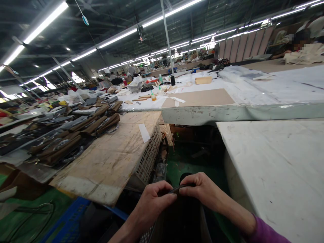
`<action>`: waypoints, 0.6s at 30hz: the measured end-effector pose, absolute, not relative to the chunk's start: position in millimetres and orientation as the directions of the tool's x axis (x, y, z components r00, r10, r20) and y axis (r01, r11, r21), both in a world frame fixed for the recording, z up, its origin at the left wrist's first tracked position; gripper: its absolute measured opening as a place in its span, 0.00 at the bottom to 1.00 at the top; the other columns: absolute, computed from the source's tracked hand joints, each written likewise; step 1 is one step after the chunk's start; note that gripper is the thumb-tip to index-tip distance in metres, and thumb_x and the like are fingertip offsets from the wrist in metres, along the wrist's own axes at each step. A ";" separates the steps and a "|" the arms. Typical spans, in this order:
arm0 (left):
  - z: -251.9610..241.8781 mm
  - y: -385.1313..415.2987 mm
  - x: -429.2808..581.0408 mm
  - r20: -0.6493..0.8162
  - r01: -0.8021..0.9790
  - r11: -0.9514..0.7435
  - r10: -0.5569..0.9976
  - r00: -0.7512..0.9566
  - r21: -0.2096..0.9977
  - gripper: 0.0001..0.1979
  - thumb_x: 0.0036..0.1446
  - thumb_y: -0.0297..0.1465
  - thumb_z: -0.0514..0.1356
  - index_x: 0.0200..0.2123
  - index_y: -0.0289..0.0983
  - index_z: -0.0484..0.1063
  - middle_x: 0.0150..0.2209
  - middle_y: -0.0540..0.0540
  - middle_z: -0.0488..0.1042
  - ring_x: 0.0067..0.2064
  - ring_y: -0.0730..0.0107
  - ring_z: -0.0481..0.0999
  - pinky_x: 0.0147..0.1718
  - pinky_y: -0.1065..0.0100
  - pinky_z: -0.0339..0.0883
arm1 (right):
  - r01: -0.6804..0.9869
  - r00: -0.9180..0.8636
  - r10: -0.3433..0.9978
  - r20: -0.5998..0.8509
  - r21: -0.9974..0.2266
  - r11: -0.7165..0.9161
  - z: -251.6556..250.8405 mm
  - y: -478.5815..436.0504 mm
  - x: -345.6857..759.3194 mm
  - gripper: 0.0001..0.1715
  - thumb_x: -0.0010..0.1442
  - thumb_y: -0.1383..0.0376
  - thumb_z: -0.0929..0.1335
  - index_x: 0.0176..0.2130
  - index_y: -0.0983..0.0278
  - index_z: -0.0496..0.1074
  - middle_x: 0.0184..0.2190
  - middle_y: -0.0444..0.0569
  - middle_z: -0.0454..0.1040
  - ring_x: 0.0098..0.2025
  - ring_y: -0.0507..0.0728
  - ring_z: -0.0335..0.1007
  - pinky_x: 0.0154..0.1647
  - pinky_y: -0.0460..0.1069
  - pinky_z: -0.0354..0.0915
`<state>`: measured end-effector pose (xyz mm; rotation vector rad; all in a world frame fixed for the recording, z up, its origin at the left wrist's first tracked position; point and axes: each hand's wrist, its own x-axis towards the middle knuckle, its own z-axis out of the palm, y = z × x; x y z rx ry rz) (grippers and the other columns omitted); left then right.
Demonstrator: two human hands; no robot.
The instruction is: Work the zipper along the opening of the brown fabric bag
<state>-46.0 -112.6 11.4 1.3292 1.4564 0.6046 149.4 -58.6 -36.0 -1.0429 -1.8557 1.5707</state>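
Note:
Low in the head view, my left hand point(157, 197) and my right hand point(199, 189) meet over my lap. Between them runs a thin dark strip point(177, 189), pinched by the thumb and fingers of each hand. Its material is too dark to make out, and much of it is hidden by my fingers. Both hands are closed, their fingertips almost touching. Below the strip everything is dark, so I cannot tell whether more of it hangs down.
A worn board point(108, 152) lies over a white plastic crate point(148, 158) at left, beside a pile of brown pieces point(83, 135). A white-topped table point(278, 162) stands right. Across the front runs a long workbench point(202, 113) with a glue bottle point(153, 96).

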 end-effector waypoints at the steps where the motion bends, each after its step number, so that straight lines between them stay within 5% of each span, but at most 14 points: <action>1: 11.0 -112.3 -45.9 -0.334 0.408 0.251 0.931 0.146 0.878 0.11 0.52 0.36 0.62 0.31 0.33 0.73 0.26 0.52 0.68 0.29 0.72 0.64 0.29 0.71 0.57 | 0.234 -0.604 0.789 -0.112 -0.971 0.041 -35.1 -57.7 149.6 0.12 0.55 0.59 0.69 0.29 0.65 0.78 0.20 0.40 0.61 0.24 0.49 0.54 0.26 0.45 0.51; 6: 9.0 -107.3 -44.4 -0.275 0.447 0.167 0.943 0.189 0.879 0.11 0.55 0.35 0.60 0.39 0.35 0.73 0.26 0.54 0.68 0.28 0.74 0.63 0.28 0.72 0.55 | 0.320 -0.592 0.799 -0.105 -0.941 0.113 -30.6 -56.1 145.9 0.14 0.56 0.58 0.68 0.29 0.65 0.79 0.18 0.40 0.60 0.24 0.50 0.54 0.24 0.45 0.49; 10: 12.0 -102.6 -50.3 -0.312 0.451 0.189 0.925 0.215 0.872 0.10 0.54 0.35 0.60 0.34 0.33 0.74 0.27 0.52 0.70 0.31 0.72 0.66 0.31 0.72 0.58 | 0.335 -0.563 0.820 -0.100 -0.935 0.116 -32.7 -54.3 142.9 0.15 0.56 0.58 0.68 0.28 0.66 0.78 0.19 0.42 0.64 0.25 0.50 0.57 0.24 0.44 0.50; 18: 22.1 -120.0 -70.5 -0.325 0.541 0.200 0.934 0.146 0.817 0.11 0.54 0.31 0.58 0.40 0.37 0.74 0.33 0.51 0.77 0.37 0.65 0.74 0.34 0.70 0.63 | 0.307 -0.631 0.775 -0.027 -0.927 0.218 -42.7 -39.0 155.7 0.15 0.61 0.59 0.65 0.35 0.63 0.78 0.27 0.43 0.75 0.30 0.54 0.67 0.31 0.45 0.59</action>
